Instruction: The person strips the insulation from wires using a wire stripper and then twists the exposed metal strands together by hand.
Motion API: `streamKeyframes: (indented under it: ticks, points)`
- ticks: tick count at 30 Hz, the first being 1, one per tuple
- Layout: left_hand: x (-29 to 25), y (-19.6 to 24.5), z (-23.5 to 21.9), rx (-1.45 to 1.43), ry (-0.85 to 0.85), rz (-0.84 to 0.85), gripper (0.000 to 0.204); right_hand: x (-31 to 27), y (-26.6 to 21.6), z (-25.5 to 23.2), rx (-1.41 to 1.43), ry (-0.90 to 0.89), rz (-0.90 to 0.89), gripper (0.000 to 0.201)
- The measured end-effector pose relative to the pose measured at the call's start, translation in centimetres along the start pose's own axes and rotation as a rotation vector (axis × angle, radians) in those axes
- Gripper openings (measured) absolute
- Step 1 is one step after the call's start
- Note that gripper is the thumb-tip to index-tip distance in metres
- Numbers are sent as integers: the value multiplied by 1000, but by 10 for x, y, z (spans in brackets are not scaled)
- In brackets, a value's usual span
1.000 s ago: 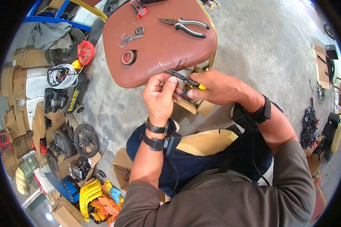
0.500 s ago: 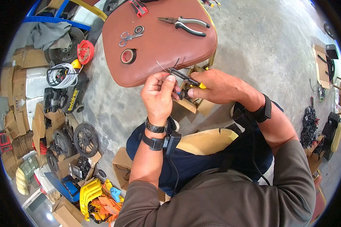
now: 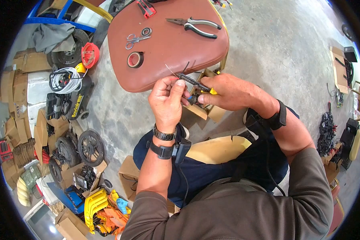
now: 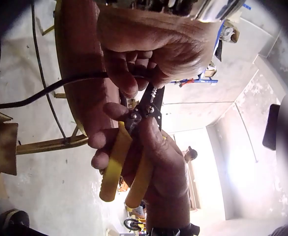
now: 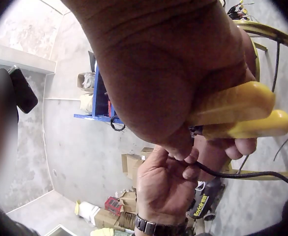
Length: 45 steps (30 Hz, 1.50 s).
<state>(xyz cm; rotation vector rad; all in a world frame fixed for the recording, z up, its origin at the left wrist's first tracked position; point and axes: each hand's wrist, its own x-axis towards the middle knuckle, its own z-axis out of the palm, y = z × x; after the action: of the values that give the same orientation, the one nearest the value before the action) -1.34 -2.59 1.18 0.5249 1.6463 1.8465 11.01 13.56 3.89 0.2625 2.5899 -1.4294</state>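
Note:
My left hand pinches a black cable between thumb and fingers, close to the tool's jaws. The right hand grips a wire stripper with yellow handles and a dark, notched metal head. Its jaws point toward the left fingertips, with the cable's end right at them. Thin loose wire ends stick out past the jaws in the head view. The cable trails away from the left hand in the right wrist view. The left fingers partly hide where the jaws meet the cable.
A brown padded chair seat stands just ahead, bearing long-nose pliers, scissors, tape rolls and a red cutter. An open cardboard box sits below the hands. Wheels and boxes crowd the left.
Both hands stay almost in place, the left shifting a touch to the left. The thin wire ends have tilted slightly over the seat edge. The stripper remains in the right hand.

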Motion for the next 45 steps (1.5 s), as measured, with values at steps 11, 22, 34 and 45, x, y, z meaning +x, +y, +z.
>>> streamKeyframes:
  ticks: [11, 22, 34, 45]
  points:
    - [2, -3, -2, 11, -7, 7, 12, 1, 2, 1, 5, 7, 14, 37]
    - [2, -1, -1, 71, -9, -24, 12, 1, 5, 3, -49, 35, 2, 36]
    - [1, -4, -1, 50, -10, -14, 13, -1, -2, 1, -79, 49, 56, 38]
    - [2, 4, -3, 119, -66, -67, 17, 2, 3, 4, -61, 82, 5, 36]
